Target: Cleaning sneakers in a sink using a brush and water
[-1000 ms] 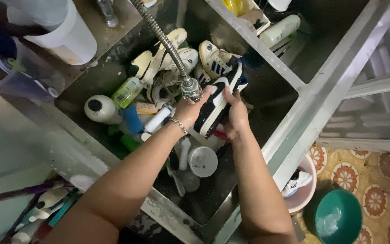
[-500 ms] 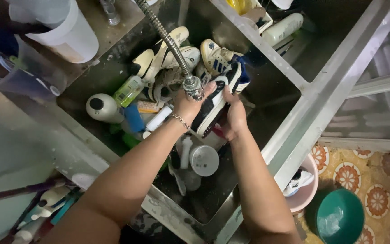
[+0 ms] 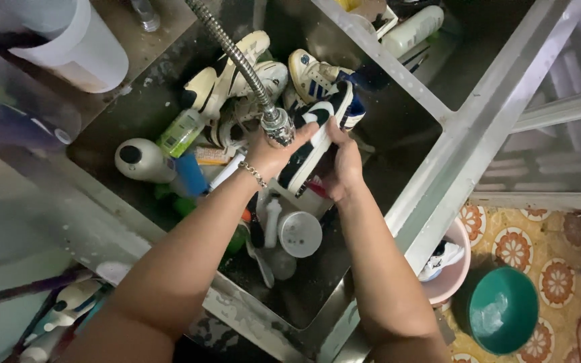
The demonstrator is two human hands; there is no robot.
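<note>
Black-and-white sneaker (image 3: pixel 317 138): held over the metal sink (image 3: pixel 432 181) at frame centre; long axis runs from 7 o'clock to 1 o'clock, one end up toward 1 o'clock, which end cannot be told.

Left hand (image 3: pixel 270 153): forearm enters from 7 o'clock, fingers curled closed around the spray head (image 3: pixel 278 126) of the flexible metal hose (image 3: pixel 226 47), thumb against the sneaker.

Right hand (image 3: pixel 344 165): forearm enters from 5 o'clock, fingers wrapped shut on the sneaker's lower side.

Other sneakers (image 3: pixel 237 74) lie at 11 o'clock.
</note>
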